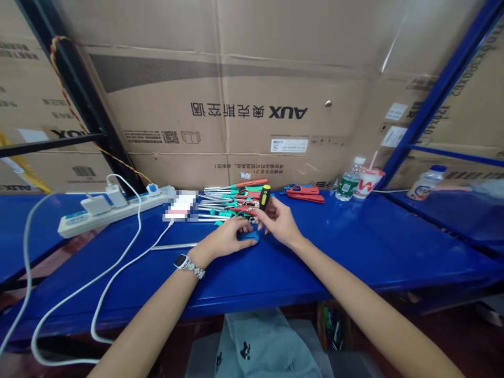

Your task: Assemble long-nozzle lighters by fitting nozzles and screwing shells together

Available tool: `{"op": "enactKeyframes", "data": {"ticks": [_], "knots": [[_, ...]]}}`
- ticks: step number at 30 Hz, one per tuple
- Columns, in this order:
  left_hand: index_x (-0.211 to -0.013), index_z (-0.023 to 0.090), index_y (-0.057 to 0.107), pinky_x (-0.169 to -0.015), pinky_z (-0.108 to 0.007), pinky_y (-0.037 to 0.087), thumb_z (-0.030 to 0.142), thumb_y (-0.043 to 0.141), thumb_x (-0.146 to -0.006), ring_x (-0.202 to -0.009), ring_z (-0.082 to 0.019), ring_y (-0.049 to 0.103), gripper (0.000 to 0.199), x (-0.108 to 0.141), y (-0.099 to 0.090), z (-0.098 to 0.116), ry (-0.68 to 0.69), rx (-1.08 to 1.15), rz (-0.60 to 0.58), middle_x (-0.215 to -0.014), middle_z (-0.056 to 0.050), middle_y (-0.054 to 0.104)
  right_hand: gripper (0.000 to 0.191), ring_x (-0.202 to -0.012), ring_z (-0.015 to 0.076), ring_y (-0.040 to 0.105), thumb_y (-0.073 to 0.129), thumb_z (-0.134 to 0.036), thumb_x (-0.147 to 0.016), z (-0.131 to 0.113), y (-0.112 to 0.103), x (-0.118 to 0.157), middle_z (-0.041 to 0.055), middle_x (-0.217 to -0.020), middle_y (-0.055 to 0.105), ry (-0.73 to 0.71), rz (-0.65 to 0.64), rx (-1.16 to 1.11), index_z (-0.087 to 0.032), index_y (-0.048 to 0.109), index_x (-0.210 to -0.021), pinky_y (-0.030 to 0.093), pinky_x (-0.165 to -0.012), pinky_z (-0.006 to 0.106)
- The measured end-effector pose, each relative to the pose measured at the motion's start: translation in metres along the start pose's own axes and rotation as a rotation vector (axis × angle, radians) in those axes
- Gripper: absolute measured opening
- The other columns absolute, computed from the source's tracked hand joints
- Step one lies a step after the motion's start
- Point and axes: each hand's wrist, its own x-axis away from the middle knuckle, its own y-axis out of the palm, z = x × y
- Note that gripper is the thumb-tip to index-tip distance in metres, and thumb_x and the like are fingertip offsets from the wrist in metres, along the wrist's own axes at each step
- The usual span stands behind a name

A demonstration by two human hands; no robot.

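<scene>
Cardboard (252, 79), printed upside down with "AUX" and "奥克斯空调", stands behind the blue surface (346, 257). There the left hand (226, 239) grasps a blue handle (249, 237); the right hand (281, 221) grips a black-and-yellow screwdriver (264, 198) near red-and-green tools (252, 184). Farther right sit a cup (368, 184) marked with a red "W" and a green-labelled bottle (348, 181).

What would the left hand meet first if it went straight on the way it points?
Likely the right hand, which holds the black-and-yellow screwdriver, just beyond the blue handle in the left hand; depth between the hands is unclear.
</scene>
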Motion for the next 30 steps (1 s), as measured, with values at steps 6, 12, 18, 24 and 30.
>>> {"op": "enactKeyframes", "data": {"ticks": [6, 12, 18, 24, 30], "knots": [[-0.099, 0.018, 0.068, -0.079, -0.037, 0.051, 0.040, 0.073, -0.086, -0.086, -0.023, 0.064, 0.026, 0.000, -0.001, 0.000, -0.021, 0.012, -0.005, -0.094, -0.007, 0.070, 0.036, -0.056, 0.0165, 0.064, 0.078, -0.051, -0.078, -0.006, 0.001, -0.004, 0.0032, -0.077, 0.069, 0.008, 0.021, 0.025, -0.021, 0.062, -0.090, 0.046, -0.042, 0.027], [-0.100, 0.018, 0.069, -0.082, -0.039, 0.051, 0.040, 0.073, -0.086, -0.089, -0.024, 0.064, 0.026, 0.001, 0.000, 0.000, -0.036, 0.017, -0.007, -0.095, -0.008, 0.069, 0.046, -0.050, 0.0160, 0.061, 0.086, -0.053, -0.066, -0.010, 0.010, -0.009, -0.0017, -0.063, 0.064, 0.067, 0.109, -0.010, -0.023, 0.054, -0.076, 0.046, -0.042, 0.027], [-0.111, 0.019, 0.071, -0.088, -0.042, 0.052, 0.043, 0.073, -0.087, -0.095, -0.025, 0.064, 0.034, 0.002, -0.002, 0.002, -0.045, 0.012, -0.018, -0.102, -0.010, 0.069, 0.042, -0.054, 0.0171, 0.066, 0.080, -0.053, -0.074, -0.011, 0.000, -0.010, 0.0024, -0.068, 0.070, 0.085, -0.084, -0.010, -0.021, 0.053, -0.073, 0.044, -0.040, 0.024], [-0.106, 0.018, 0.070, -0.085, -0.041, 0.053, 0.042, 0.072, -0.086, -0.091, -0.024, 0.064, 0.031, 0.003, 0.001, 0.001, -0.031, 0.035, -0.006, -0.099, -0.009, 0.069, 0.032, -0.061, 0.0146, 0.068, 0.067, -0.049, -0.089, -0.011, -0.008, -0.012, 0.0042, -0.083, 0.073, 0.045, -0.270, 0.008, -0.018, 0.064, -0.095, 0.049, -0.042, 0.021], [-0.109, 0.019, 0.068, -0.092, -0.043, 0.054, 0.045, 0.069, -0.089, -0.104, -0.026, 0.067, 0.033, -0.006, -0.018, 0.015, -0.033, 0.185, 0.279, -0.112, -0.011, 0.071, 0.033, -0.062, 0.0134, 0.067, 0.062, -0.047, -0.093, -0.008, -0.008, -0.008, 0.0057, -0.086, 0.072, 0.047, -0.277, 0.021, -0.016, 0.064, -0.107, 0.049, -0.042, 0.020]]}}
